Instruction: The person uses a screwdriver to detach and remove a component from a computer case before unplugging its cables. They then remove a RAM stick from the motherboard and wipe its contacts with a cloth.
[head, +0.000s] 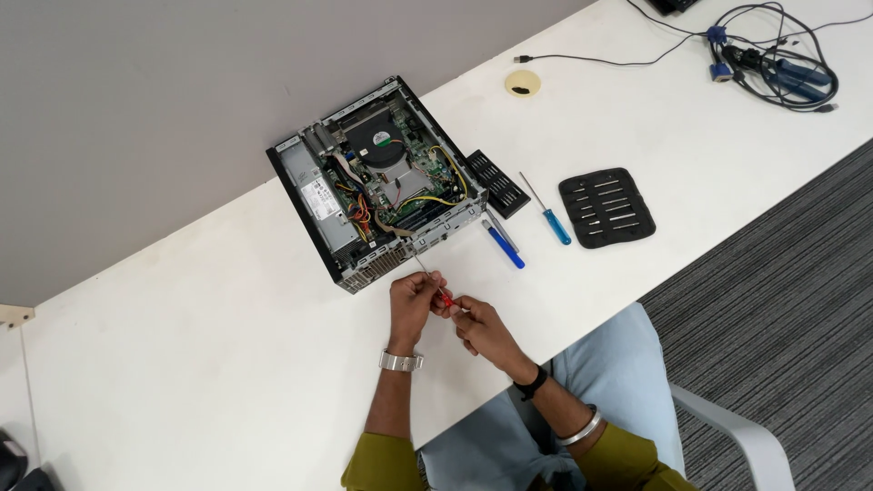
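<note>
An opened small desktop computer lies on the white table, its fan, cables and boards exposed. Just in front of its near corner, my left hand and my right hand both grip a red-handled screwdriver. Its thin shaft points up toward the computer's front edge. The hands touch each other around the handle.
Right of the computer lie a black slotted panel, two blue-handled screwdrivers and a black bit holder. A round table grommet and tangled cables sit at the far right. A chair arm is at my right.
</note>
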